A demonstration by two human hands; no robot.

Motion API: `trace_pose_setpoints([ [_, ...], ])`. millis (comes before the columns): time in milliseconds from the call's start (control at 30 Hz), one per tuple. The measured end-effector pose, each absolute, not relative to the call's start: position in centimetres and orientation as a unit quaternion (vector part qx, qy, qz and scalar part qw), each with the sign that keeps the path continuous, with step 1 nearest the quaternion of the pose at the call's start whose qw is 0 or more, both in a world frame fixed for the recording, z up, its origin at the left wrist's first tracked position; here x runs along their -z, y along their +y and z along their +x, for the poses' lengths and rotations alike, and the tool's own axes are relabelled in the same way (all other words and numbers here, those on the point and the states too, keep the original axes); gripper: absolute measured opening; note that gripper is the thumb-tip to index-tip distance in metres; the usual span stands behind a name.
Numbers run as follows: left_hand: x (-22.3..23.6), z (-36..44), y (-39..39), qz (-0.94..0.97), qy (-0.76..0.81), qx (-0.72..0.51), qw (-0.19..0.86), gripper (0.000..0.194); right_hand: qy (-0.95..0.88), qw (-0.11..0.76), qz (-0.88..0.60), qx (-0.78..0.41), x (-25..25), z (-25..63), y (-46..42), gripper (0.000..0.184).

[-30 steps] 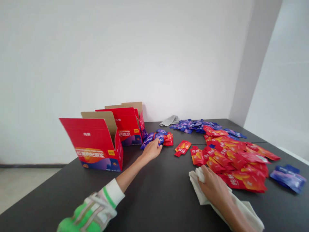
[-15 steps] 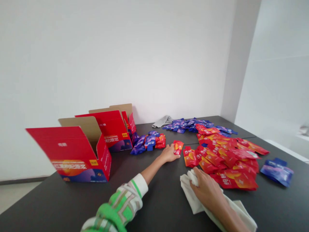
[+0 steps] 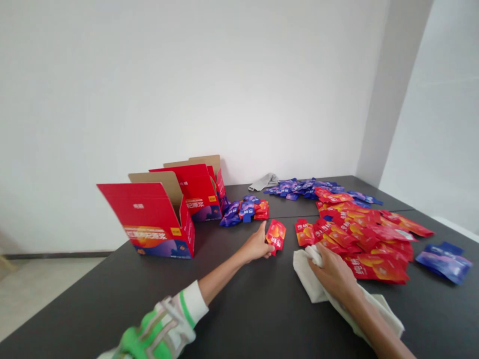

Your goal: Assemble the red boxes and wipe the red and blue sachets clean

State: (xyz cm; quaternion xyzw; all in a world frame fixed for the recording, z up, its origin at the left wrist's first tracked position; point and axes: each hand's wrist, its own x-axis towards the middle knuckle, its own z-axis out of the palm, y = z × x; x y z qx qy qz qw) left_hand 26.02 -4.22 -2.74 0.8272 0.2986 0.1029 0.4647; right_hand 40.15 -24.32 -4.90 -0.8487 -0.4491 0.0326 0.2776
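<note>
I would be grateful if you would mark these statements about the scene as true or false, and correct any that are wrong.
The right hand holds a white cloth. True.
The left hand is inside the nearer red carton. False: it is out on the table, at the red sachets.
The left sleeve is plain grey. False: it is white with green.
A grey cloth lies at the far end of the table. True.
</note>
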Motion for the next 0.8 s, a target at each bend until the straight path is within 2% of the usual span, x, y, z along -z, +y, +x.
trace_pose_setpoints([
  [67,3.4,23.7,-6.2,0.809,0.296,-0.062,0.505,0.087,-0.439,0.315,-0.841,-0.008,4.5,39.5,-24.3,0.017],
  [167,4.1,21.0,-8.9,0.830,0.259,-0.039,0.492,0.052,-0.492,0.364,-0.791,-0.010,4.0,37.0,-23.9,0.018],
  [233,4.1,19.9,-10.1,0.855,0.213,-0.035,0.471,0.037,-0.585,0.335,-0.738,-0.037,3.7,34.9,-23.5,0.015],
  [333,3.7,19.5,-10.8,0.881,0.171,-0.026,0.441,0.033,-0.661,0.231,-0.714,-0.026,3.1,32.6,-22.6,0.024],
  [433,3.5,19.8,-10.7,0.886,0.178,-0.024,0.428,0.029,-0.581,0.168,-0.796,0.024,2.6,32.3,-21.8,0.025],
  [500,3.6,20.2,-10.5,0.883,0.182,-0.027,0.433,0.029,-0.539,0.151,-0.828,0.037,2.4,32.5,-21.7,0.022],
  [633,3.9,20.4,-10.2,0.884,0.165,-0.029,0.436,0.037,-0.633,0.153,-0.758,0.031,2.6,32.5,-22.1,0.025],
  [800,4.0,20.4,-10.3,0.887,0.163,-0.023,0.431,0.028,-0.566,0.135,-0.811,0.058,2.2,33.8,-21.7,0.022],
])
